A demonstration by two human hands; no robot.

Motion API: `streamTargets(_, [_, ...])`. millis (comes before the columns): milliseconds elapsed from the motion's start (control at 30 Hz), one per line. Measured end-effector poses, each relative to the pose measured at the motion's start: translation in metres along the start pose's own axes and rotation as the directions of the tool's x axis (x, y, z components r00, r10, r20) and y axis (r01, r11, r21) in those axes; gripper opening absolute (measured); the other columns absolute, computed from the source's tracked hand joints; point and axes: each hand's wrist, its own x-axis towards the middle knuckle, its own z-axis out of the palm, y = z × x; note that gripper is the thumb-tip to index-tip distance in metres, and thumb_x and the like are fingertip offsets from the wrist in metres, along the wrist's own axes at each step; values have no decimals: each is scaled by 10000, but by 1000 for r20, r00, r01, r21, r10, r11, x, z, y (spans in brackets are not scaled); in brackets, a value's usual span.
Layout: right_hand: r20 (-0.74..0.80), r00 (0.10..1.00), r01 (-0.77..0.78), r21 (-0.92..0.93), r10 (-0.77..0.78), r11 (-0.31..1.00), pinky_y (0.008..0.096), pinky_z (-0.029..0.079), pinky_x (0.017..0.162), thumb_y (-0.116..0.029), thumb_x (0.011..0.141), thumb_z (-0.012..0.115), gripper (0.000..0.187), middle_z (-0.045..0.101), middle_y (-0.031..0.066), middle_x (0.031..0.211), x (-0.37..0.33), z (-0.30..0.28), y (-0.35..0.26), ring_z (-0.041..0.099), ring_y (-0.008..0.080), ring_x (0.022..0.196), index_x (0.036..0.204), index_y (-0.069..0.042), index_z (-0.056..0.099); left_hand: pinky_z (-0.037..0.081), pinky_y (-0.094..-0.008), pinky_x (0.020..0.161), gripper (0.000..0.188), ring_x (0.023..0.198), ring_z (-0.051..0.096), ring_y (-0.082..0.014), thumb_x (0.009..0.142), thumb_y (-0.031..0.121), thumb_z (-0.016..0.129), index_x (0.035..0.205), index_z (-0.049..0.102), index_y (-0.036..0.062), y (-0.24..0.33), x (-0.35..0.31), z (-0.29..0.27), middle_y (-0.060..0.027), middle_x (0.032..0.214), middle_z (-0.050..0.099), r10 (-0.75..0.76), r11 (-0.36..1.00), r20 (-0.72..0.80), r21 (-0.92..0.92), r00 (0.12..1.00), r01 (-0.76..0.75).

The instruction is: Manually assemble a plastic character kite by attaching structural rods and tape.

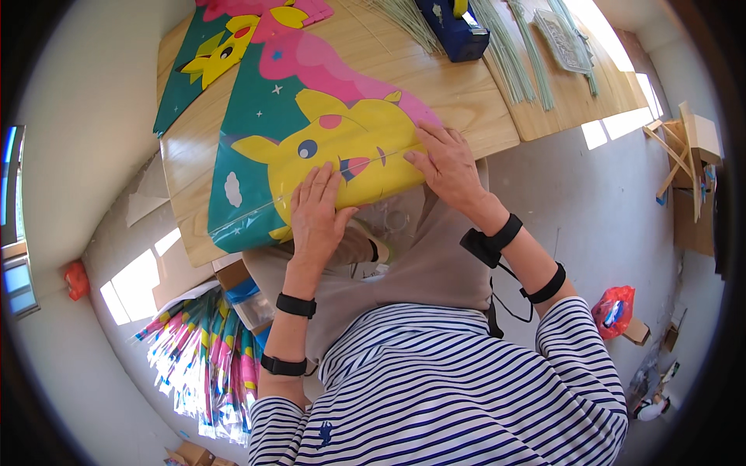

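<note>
two hands [313,219] [452,167], seemingly flat on sheet [311,140]

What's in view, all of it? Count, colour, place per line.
Printed sheets: 2, teal/pink/yellow, table front and upper left
Wooden tabletop: count unclear (seam visible), light brown, top
Tape dispenser, apparently: 1, dark blue, top centre
Thin rods: several bundles, pale green, upper right
Plastic box: 1, clear, upper right
Wrapped packages: many, multicoloured, lower left
Red bags: 2, left and right
Cardboard boxes: several, brown, right and lower left
Straps: 4, black, both arms
Striped shirt: 1, white/navy, bottom
Left hand: 1, bare, on front sheet
Right hand: 1, bare, on front sheet's right side
</note>
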Motion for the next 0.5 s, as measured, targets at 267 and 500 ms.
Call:
streamTargets(267, [90, 986, 160, -340, -137, 927, 598, 241, 1146, -313, 839, 716, 573, 512, 60, 1427, -16, -7, -20, 453, 295, 1318, 1331, -55, 577, 305, -471, 1136, 686, 1380, 412, -314, 745, 218, 806, 1352, 549, 27, 3, -1, 3, -108, 1488, 472, 15, 1000, -22, -4, 1000, -15])
streamTargets(500, [73, 968, 251, -321, -241, 913, 582, 206, 1169, -289, 821, 735, 599, 512, 63, 1436, -8, 1, -33, 427, 295, 1360, 1347, -62, 562, 317, -480, 1131, 690, 1376, 417, -328, 735, 185, 806, 1356, 549, 30, 1, -6, 7, -115, 1488, 471, 13, 1000, -66, -14, 998, -14])
